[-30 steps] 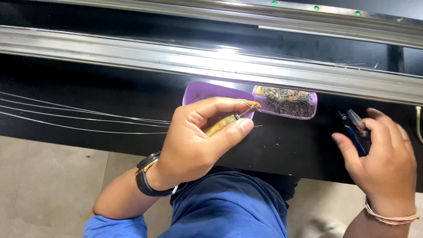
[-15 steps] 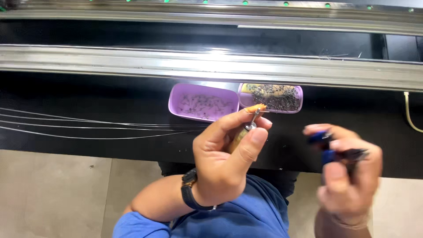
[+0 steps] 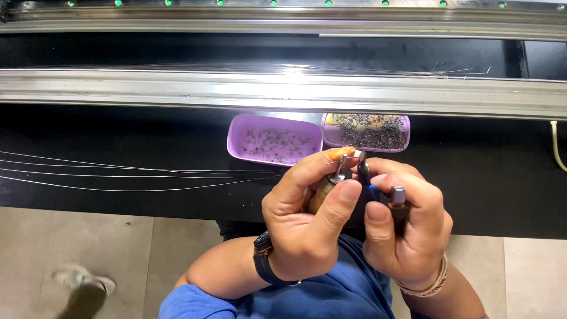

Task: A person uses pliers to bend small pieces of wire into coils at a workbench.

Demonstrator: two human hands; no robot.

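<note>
My left hand (image 3: 310, 221) grips a small tool with a wooden handle (image 3: 322, 194) and a metal tip, along with thin wires (image 3: 136, 174) that run off to the left over the black surface. My right hand (image 3: 404, 227) holds blue-handled pliers (image 3: 367, 180), their dark jaws meeting the metal tip of the wooden tool. Both hands are close together, just in front of two shallow purple trays. The left tray (image 3: 274, 142) holds scattered small metal pieces; the right tray (image 3: 367, 131) holds a dense heap of them.
A long metal rail (image 3: 177, 88) crosses the view behind the trays, with a second rail and a row of green lights (image 3: 271, 3) above. A black bench surface (image 3: 88, 130) lies under the wires. A pale cable (image 3: 556, 147) hangs at right. A shoe (image 3: 82, 289) is on the tiled floor.
My right hand has moved left with the pliers and now meets my left hand. The view has shifted, so the trays sit further left and lower.
</note>
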